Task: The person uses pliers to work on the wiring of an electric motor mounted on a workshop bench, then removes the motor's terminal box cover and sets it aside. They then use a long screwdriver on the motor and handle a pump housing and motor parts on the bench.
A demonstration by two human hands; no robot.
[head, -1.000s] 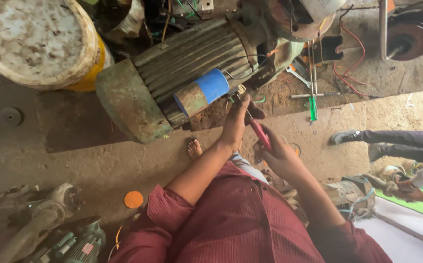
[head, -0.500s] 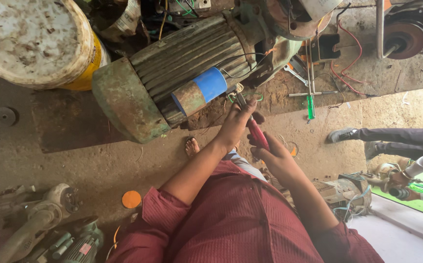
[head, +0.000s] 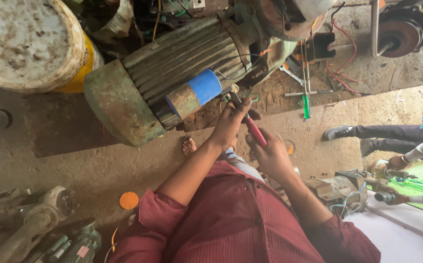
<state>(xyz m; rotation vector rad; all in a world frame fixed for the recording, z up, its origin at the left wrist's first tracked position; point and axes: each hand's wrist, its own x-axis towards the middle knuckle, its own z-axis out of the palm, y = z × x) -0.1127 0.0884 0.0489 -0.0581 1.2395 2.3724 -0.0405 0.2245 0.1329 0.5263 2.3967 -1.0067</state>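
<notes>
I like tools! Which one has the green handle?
The screwdriver lying on the ground, right of the big ribbed motor. Its handle is green; the tool gripped by the right hand has red handles.

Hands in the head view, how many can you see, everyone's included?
4: the left hand and the right hand, both on the red-handled tool, and a co-worker's two hands at the right edge. More may be hidden.

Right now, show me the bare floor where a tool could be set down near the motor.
Bare floor lies between the motor, the drum and the orange disc. Another patch sits right of the right hand, before the shoe. It is crowded by the screwdriver and red wires.
</notes>
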